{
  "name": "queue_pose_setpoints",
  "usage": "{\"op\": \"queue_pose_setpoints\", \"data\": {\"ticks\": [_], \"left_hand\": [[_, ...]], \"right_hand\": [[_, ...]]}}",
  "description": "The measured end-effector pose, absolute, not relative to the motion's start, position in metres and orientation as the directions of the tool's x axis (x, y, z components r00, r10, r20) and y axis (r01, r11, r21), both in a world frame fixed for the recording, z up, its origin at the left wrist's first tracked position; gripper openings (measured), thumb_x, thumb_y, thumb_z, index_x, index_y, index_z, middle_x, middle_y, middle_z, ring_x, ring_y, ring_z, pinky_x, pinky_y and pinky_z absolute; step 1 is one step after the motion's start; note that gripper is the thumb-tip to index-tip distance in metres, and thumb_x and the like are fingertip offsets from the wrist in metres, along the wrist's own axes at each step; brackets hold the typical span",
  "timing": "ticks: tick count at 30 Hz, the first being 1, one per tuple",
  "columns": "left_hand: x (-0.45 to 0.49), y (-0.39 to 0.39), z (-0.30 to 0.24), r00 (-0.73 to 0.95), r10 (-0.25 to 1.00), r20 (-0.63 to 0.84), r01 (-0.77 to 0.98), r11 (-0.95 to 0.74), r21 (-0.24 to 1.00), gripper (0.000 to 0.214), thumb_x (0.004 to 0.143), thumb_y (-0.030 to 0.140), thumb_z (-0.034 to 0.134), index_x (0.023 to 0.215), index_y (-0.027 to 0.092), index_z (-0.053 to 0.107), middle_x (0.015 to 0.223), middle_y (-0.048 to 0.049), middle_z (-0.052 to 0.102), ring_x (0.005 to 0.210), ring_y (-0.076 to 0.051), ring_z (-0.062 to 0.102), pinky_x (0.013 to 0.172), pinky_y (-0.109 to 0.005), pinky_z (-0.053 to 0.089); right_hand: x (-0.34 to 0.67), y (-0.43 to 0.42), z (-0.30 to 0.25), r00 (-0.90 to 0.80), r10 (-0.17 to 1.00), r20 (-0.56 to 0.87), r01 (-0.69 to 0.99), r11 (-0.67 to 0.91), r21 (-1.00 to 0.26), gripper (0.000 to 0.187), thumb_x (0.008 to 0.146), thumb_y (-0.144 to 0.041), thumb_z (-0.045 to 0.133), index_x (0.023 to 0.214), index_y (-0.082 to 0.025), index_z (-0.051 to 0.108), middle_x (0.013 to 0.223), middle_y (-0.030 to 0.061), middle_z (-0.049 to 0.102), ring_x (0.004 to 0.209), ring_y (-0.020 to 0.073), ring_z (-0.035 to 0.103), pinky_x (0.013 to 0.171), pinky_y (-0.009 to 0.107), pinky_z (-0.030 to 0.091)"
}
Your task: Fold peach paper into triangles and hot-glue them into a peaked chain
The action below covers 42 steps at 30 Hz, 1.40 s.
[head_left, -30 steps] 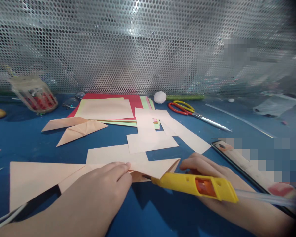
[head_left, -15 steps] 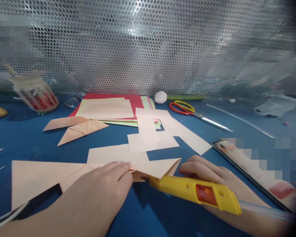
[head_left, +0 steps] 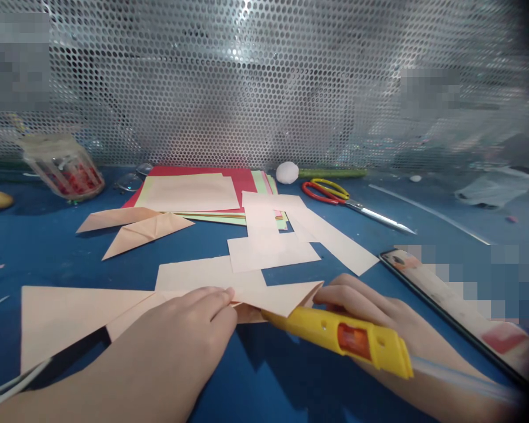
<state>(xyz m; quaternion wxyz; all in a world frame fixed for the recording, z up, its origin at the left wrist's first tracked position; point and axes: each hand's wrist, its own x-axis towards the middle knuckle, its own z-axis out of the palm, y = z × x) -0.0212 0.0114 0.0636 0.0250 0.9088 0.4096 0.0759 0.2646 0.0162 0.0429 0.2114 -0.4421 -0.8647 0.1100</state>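
Note:
My left hand presses down on a folded peach paper, fingers together over its middle. The paper spreads out as a wide triangular flap at the left, and a raised flap points right. In my right hand is a yellow hot glue gun with a red window, a clear glue stick coming out of its back. Its nozzle is tucked under the raised flap, so the tip is hidden. Behind the folded paper lies a pale paper sheet.
Farther back lie cut paper strips, two folded paper pieces and a stack of coloured paper. Scissors and a phone are at the right. A jar stands back left, before a perforated metal panel.
The glue gun has slid left and slightly up, its nozzle farther beneath the raised flap. My right hand moved with it, while my left hand stays on the paper.

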Motion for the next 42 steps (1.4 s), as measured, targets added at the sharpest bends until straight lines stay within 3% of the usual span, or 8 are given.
{"op": "queue_pose_setpoints", "data": {"ticks": [4,12,17,24,29,33,37,42], "left_hand": [[-0.019,0.011,0.060,0.530,0.845,0.073,0.815,-0.531,0.232,0.042,0.089,0.024,0.047,0.126,0.026,0.067,0.116,-0.0023,0.076,0.115,-0.023,0.067,0.101,-0.031,0.053],[-0.015,0.014,0.062,0.507,0.860,0.057,0.813,-0.499,0.299,0.041,0.089,0.034,0.050,0.125,0.027,0.067,0.114,-0.0028,0.076,0.117,-0.024,0.066,0.100,-0.032,0.053],[-0.020,0.014,0.062,0.505,0.861,0.053,0.806,-0.493,0.328,0.040,0.088,0.034,0.051,0.124,0.027,0.066,0.113,-0.0026,0.076,0.117,-0.025,0.066,0.100,-0.031,0.053],[-0.031,0.013,0.052,0.581,0.807,0.107,0.762,-0.586,0.278,0.052,0.078,0.019,0.041,0.121,0.026,0.068,0.119,-0.0031,0.075,0.109,-0.024,0.071,0.098,-0.033,0.054],[-0.028,0.014,0.070,0.569,0.820,0.062,0.783,-0.563,0.266,0.045,0.083,0.015,0.039,0.112,0.028,0.071,0.112,-0.0013,0.077,0.097,-0.021,0.074,0.088,-0.029,0.057],[-0.026,0.017,0.083,0.553,0.832,-0.043,0.802,-0.517,0.297,0.033,0.088,0.020,0.043,0.103,0.028,0.071,0.103,-0.0003,0.078,0.092,-0.021,0.075,0.079,-0.028,0.058],[-0.027,0.017,0.082,0.576,0.816,-0.051,0.800,-0.550,0.241,0.043,0.084,0.011,0.038,0.110,0.027,0.069,0.112,-0.0026,0.076,0.097,-0.022,0.074,0.085,-0.033,0.059],[-0.024,0.010,0.068,0.547,0.832,-0.088,0.836,-0.537,0.114,0.062,0.081,0.017,0.042,0.141,0.024,0.053,0.119,-0.0089,0.075,0.098,-0.028,0.074,0.081,-0.039,0.061]], "right_hand": [[0.269,0.018,0.031,-0.461,0.824,0.330,0.750,0.560,-0.352,0.023,0.093,-0.020,0.051,0.109,-0.033,0.061,0.090,-0.0020,0.068,0.060,0.0128,0.069,0.051,0.022,0.054],[0.268,0.017,0.031,-0.463,0.802,0.379,0.761,0.578,-0.295,0.023,0.091,-0.016,0.048,0.103,-0.030,0.061,0.085,-0.0013,0.067,0.057,0.0124,0.065,0.050,0.023,0.051],[0.274,0.020,0.033,-0.509,0.744,0.434,0.768,0.620,-0.162,0.022,0.096,-0.016,0.041,0.103,-0.029,0.058,0.087,0.0002,0.066,0.060,0.0123,0.067,0.050,0.022,0.051],[0.290,0.026,0.057,-0.574,0.742,0.346,0.757,0.642,-0.121,0.018,0.094,-0.017,0.054,0.104,-0.030,0.062,0.091,-0.0017,0.070,0.066,0.0122,0.070,0.054,0.020,0.055],[0.302,0.025,0.056,-0.514,0.733,0.446,0.789,0.608,-0.089,0.021,0.093,-0.019,0.053,0.109,-0.031,0.059,0.091,-0.0005,0.069,0.067,0.0153,0.070,0.047,0.023,0.050],[0.299,0.027,0.048,-0.232,0.785,0.574,0.878,0.423,-0.224,0.009,0.090,-0.033,0.058,0.098,-0.032,0.055,0.080,-0.0014,0.065,0.061,0.0186,0.066,0.054,0.030,0.052],[0.293,0.035,0.043,0.220,0.825,0.521,0.829,0.124,-0.546,0.043,0.075,-0.062,0.071,0.093,-0.029,0.051,0.079,0.0034,0.065,0.061,0.0252,0.066,0.051,0.036,0.051],[0.287,0.045,0.041,0.209,0.927,0.312,0.661,0.101,-0.744,0.053,0.075,-0.067,0.071,0.099,-0.028,0.045,0.083,0.0074,0.074,0.072,0.0306,0.075,0.055,0.038,0.060]]}}
